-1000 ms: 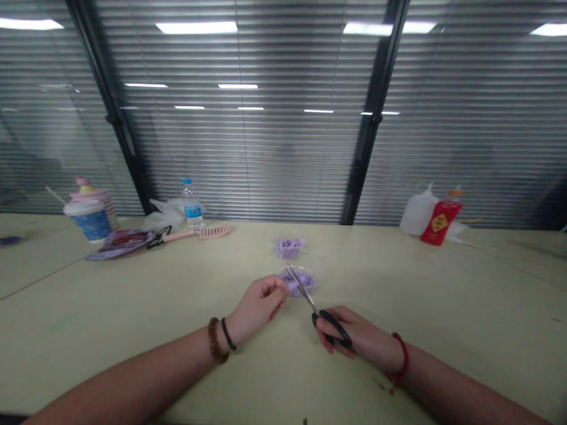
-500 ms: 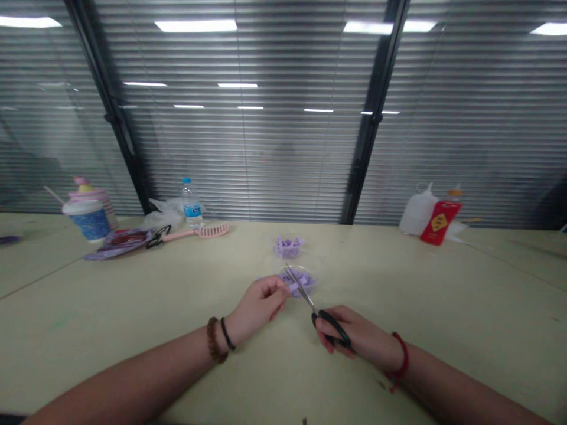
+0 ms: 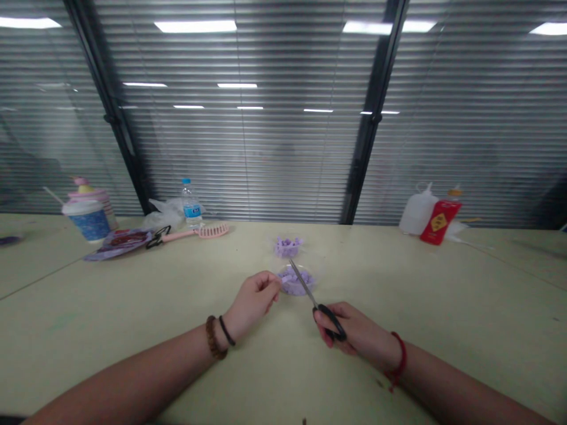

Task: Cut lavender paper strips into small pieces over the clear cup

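My left hand (image 3: 254, 295) pinches a small light purple strip (image 3: 284, 280) at the left rim of a clear round container. That container holds many purple pieces (image 3: 297, 282). In my right hand (image 3: 339, 327) is a pair of scissors (image 3: 305, 285) with black handles. Its blades point up and left over the container and look almost closed. Behind stands a second clear container with purple pieces (image 3: 287, 247).
On the left of the table (image 3: 177, 295) are a blue and white cup (image 3: 88, 219), a purple package (image 3: 119, 243), a pink hairbrush (image 3: 195, 233) and a water bottle (image 3: 192, 203). A red bottle (image 3: 440, 221) and a white bottle (image 3: 417, 211) stand at the right.
My left hand has moved slightly left and away from the blades, with the strip. The scissor blades have closed further, and my right hand has shifted slightly up and left.
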Available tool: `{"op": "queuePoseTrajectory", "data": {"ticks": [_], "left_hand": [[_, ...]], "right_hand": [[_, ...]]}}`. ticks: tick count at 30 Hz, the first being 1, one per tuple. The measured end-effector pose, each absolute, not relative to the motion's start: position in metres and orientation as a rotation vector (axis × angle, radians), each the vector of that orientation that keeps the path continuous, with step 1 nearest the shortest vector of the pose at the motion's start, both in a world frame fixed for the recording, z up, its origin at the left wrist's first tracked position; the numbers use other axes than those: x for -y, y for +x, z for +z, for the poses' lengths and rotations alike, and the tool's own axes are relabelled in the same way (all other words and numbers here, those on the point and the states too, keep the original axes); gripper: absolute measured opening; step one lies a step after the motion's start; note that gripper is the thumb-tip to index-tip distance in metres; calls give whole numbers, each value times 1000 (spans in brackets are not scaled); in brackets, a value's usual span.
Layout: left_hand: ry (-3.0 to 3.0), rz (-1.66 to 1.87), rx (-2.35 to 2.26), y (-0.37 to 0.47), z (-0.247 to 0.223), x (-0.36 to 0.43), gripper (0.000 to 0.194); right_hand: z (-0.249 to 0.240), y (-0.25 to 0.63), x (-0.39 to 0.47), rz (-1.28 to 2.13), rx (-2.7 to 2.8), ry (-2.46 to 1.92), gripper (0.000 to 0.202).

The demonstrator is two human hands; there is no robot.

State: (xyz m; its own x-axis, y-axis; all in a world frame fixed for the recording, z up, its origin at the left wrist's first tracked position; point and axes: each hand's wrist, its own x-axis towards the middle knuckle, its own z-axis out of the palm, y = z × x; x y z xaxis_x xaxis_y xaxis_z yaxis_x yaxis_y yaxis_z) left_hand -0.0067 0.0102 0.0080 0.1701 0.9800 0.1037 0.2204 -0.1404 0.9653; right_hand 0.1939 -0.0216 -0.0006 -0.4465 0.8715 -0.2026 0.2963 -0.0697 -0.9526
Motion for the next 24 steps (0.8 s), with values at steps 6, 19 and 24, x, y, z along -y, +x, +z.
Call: {"op": "queuePoseTrajectory", "data": {"ticks": [6,19,24], "left_hand": [[1537,1139,-1206,-4,10,-6,27],[1629,1041,-1182,2,3,0,29],[1618,1043,-1168,2,5,0,28]], "right_hand": [[7,196,26,1635,1872,-1119,57],[10,192,26,1586,1901,-1162,58],[10,193,26,1586,1899,-1136,56]]}}
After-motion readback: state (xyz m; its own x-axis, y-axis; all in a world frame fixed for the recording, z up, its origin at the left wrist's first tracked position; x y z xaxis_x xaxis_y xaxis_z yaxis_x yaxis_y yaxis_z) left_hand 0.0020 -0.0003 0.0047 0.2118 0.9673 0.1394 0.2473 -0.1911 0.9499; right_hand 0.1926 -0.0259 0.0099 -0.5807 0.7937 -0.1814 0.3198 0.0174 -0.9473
